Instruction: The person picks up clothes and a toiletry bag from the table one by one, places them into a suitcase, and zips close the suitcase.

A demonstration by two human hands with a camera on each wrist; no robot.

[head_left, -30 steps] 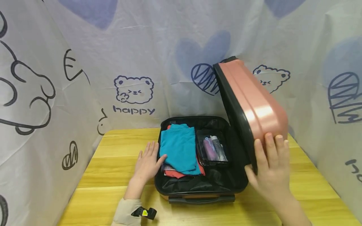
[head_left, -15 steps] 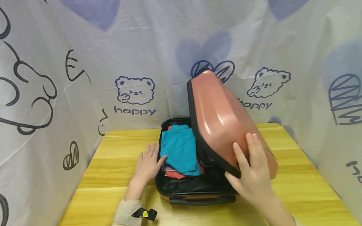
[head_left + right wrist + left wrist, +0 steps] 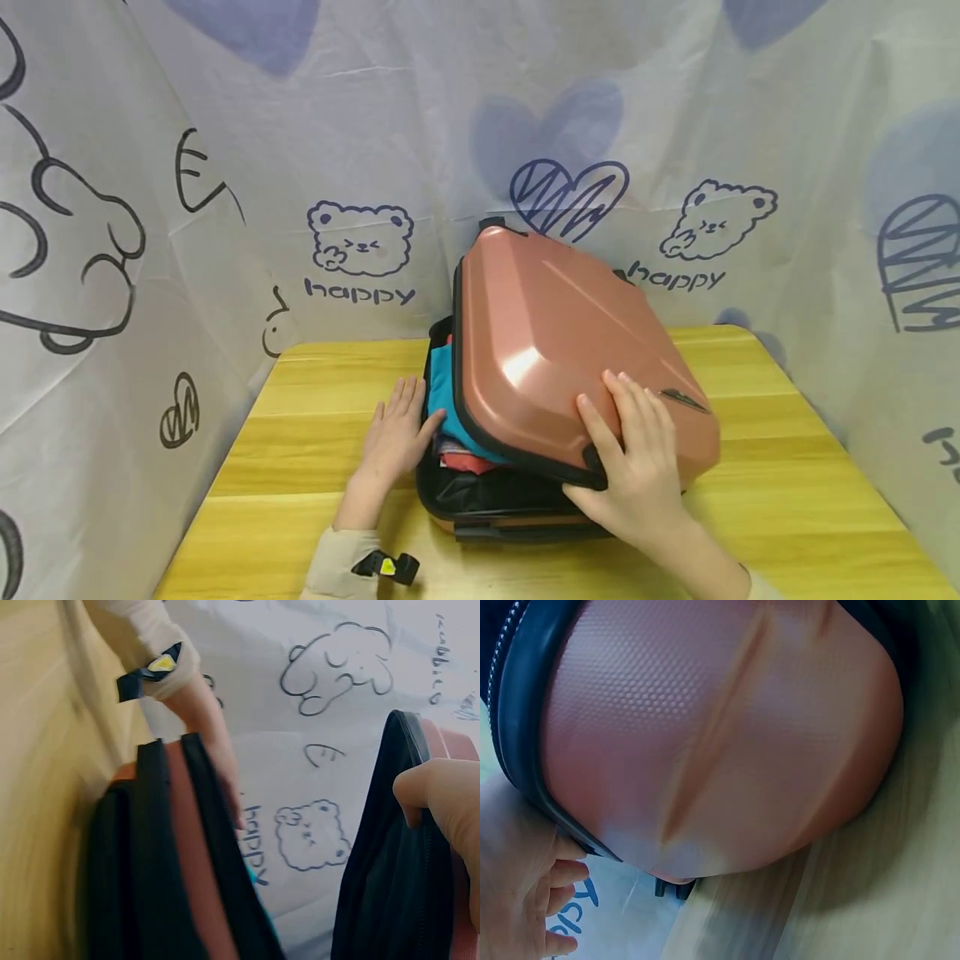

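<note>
A small rose-gold suitcase lies on the table, its lid (image 3: pixel 555 325) tilted partway down over the black-lined base (image 3: pixel 487 493). My right hand (image 3: pixel 641 467) grips the lid's front edge, with fingers spread on the shell and the thumb hooked under the rim; the right wrist view shows this thumb (image 3: pixel 439 791) against the dark lining. My left hand (image 3: pixel 392 437) rests with straight fingers along the base's left rim. Left of the lid, a folded teal cloth (image 3: pixel 441 379) and a red cloth (image 3: pixel 467 462) peek out of the base. The lid hides the other contents.
The yellow wood-grain table (image 3: pixel 315 433) carries the suitcase. A white curtain (image 3: pixel 442 142) with cartoon drawings hangs behind it and at both sides. A black handle (image 3: pixel 517 532) juts from the base's front. A black strap (image 3: pixel 384 567) circles my left wrist.
The lid has swung from nearly upright on the right down to the left, with my right hand following it. It now covers the clear box and most of the teal cloth. My left hand stays put.
</note>
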